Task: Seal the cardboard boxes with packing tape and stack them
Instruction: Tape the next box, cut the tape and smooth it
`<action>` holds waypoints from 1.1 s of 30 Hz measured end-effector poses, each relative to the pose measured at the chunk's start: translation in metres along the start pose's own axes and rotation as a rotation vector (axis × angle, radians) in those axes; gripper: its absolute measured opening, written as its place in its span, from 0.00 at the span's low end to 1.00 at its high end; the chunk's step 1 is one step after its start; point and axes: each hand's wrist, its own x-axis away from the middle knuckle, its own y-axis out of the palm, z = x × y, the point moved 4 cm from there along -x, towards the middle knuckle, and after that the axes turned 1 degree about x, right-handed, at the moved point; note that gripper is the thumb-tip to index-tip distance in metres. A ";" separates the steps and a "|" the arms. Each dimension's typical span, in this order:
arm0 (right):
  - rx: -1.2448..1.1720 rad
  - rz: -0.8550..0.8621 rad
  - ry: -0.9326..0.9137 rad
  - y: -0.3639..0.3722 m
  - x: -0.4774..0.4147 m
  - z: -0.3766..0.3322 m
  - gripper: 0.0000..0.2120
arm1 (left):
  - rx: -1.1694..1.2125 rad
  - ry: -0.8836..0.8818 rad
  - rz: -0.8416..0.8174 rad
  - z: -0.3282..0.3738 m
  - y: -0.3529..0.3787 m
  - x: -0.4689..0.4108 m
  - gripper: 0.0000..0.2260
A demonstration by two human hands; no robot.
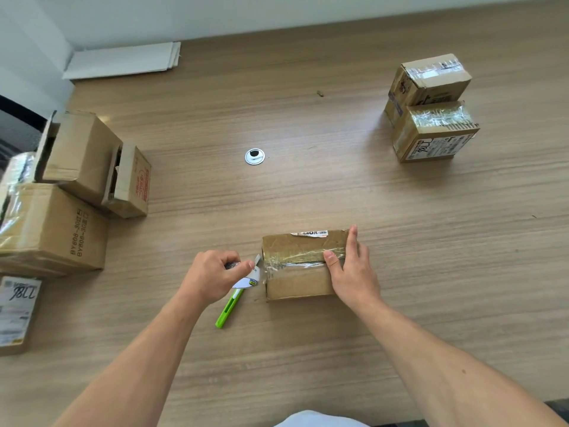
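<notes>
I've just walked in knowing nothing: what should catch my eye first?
Near the middle, the right hand presses flat on a taped cardboard box while the left hand grips a tape roll at its left end. Sealed boxes sit stacked far right; a green cutter lies by the left hand.

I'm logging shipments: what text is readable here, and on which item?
"BY808-30", twice: large brown cardboard box, left.
Handwritten scrawl, perhaps "78L7": white label on taped right box, likewise lower-left box; fine print blurred.
Red print, small open cardboard box: blurred.
Torn label strip, centre box: unreadable.
</notes>
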 end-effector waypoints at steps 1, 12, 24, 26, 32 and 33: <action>-0.013 -0.002 -0.002 0.000 -0.001 0.001 0.39 | 0.000 0.004 0.008 0.001 0.000 0.000 0.20; -0.298 -0.040 0.007 -0.013 -0.007 0.023 0.34 | 0.230 0.083 0.017 0.054 -0.004 0.006 0.21; -0.468 -0.112 -0.014 -0.009 -0.015 0.035 0.29 | 0.345 0.192 -0.143 0.120 -0.012 0.024 0.22; -0.435 -0.110 -0.017 -0.007 -0.017 0.034 0.29 | 0.318 0.200 -0.153 0.125 -0.014 0.023 0.21; -0.316 0.018 0.012 -0.003 -0.020 0.028 0.24 | 0.341 0.203 -0.132 0.143 -0.016 0.021 0.26; -0.314 0.018 0.000 -0.005 -0.020 0.027 0.24 | 0.335 0.206 -0.140 0.148 -0.014 0.021 0.24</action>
